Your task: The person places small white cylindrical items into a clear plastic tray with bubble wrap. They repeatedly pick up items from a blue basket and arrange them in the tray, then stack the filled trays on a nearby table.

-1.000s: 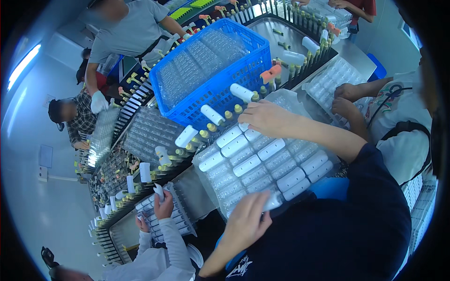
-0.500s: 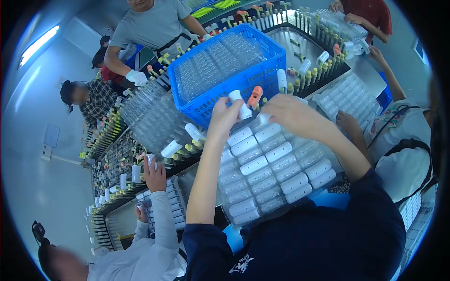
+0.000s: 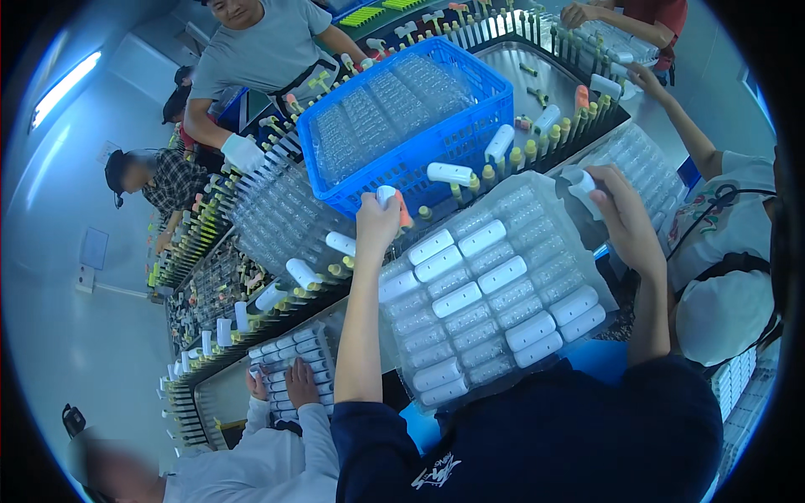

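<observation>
A clear plastic blister tray [image 3: 545,214] lies tilted before me, with several white oblong casings [image 3: 457,299] in some of its compartments. My left hand [image 3: 379,222] is closed round a white casing [image 3: 386,194] beyond the tray's far left corner, right beside an orange piece [image 3: 403,211] on the rack. Over by the tray's far right corner, my right hand [image 3: 627,220] grips another white casing [image 3: 582,186] between thumb and fingers. Its palm side is partly hidden.
A blue plastic crate [image 3: 411,159] full of stacked clear trays stands past the rack of yellow-tipped pegs [image 3: 530,151]. Co-workers sit close on both sides; one's hand [image 3: 302,384] rests on a filled tray [image 3: 289,348] at left. A gloved hand [image 3: 243,152] is across the table.
My right hand has swung right, from above the tray's far edge to its far right corner. My left hand has shifted left and slightly down with its casing, beside the orange piece.
</observation>
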Action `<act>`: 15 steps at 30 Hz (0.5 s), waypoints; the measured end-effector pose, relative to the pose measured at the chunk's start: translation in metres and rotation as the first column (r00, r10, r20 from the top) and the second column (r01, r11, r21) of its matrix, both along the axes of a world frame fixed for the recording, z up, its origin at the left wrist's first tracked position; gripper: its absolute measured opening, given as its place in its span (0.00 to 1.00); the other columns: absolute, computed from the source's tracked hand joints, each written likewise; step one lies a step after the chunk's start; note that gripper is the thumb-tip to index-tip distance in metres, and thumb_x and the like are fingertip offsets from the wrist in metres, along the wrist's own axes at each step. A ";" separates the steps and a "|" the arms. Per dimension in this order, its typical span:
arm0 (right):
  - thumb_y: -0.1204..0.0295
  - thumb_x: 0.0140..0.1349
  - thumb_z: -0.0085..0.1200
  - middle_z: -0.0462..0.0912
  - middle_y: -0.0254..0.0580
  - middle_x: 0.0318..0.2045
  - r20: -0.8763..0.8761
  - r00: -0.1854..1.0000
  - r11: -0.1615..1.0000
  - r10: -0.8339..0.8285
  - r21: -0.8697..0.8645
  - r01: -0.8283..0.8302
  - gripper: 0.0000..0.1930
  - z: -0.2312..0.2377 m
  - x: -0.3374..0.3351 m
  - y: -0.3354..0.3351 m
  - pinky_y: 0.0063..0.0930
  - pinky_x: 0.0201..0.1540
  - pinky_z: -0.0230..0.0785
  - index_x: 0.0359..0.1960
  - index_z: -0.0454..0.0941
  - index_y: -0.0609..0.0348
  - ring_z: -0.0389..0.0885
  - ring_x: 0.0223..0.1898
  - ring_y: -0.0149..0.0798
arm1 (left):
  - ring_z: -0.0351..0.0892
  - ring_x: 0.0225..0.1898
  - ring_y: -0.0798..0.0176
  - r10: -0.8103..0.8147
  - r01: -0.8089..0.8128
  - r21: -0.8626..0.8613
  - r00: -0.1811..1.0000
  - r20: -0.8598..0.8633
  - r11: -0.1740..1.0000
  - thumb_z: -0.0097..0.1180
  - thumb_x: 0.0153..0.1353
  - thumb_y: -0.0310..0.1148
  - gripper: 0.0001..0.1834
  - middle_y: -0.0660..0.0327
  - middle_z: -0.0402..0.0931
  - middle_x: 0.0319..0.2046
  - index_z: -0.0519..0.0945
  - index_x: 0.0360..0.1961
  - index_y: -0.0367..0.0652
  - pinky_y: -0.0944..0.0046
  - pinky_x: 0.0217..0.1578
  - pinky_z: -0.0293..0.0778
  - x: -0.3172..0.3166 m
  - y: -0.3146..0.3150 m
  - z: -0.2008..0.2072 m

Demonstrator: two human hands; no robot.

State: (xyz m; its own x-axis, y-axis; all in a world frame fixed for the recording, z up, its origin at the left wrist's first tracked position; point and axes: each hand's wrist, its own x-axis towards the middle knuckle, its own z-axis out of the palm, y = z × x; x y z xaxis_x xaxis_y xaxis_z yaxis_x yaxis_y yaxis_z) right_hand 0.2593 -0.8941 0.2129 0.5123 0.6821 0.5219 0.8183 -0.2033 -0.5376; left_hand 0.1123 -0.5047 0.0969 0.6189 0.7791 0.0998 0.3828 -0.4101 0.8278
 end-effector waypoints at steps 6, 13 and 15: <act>0.66 0.87 0.45 0.83 0.43 0.45 -0.446 0.895 0.996 -0.021 0.067 0.057 0.16 -0.032 0.033 -0.006 0.26 0.52 0.73 0.64 0.76 0.63 0.82 0.46 0.31 | 0.83 0.51 0.24 -0.004 0.110 0.427 0.970 -0.243 0.898 0.53 0.76 0.40 0.20 0.32 0.82 0.50 0.73 0.54 0.30 0.33 0.52 0.78 -0.019 0.003 -0.019; 0.62 0.87 0.44 0.85 0.46 0.51 -0.835 0.534 0.948 0.136 0.266 0.175 0.18 -0.051 0.045 0.002 0.29 0.44 0.77 0.65 0.76 0.62 0.86 0.47 0.35 | 0.81 0.56 0.22 0.142 -0.082 0.232 0.957 -0.252 0.969 0.49 0.80 0.40 0.24 0.30 0.80 0.55 0.67 0.67 0.34 0.32 0.55 0.76 -0.084 0.013 -0.037; 0.62 0.87 0.44 0.85 0.47 0.54 -0.885 0.369 0.908 0.284 0.372 0.194 0.18 -0.065 0.062 -0.003 0.31 0.46 0.78 0.66 0.75 0.61 0.87 0.49 0.38 | 0.81 0.56 0.22 0.178 -0.113 0.287 0.961 -0.212 0.951 0.48 0.81 0.41 0.25 0.30 0.79 0.56 0.65 0.70 0.36 0.31 0.54 0.77 -0.098 0.018 -0.047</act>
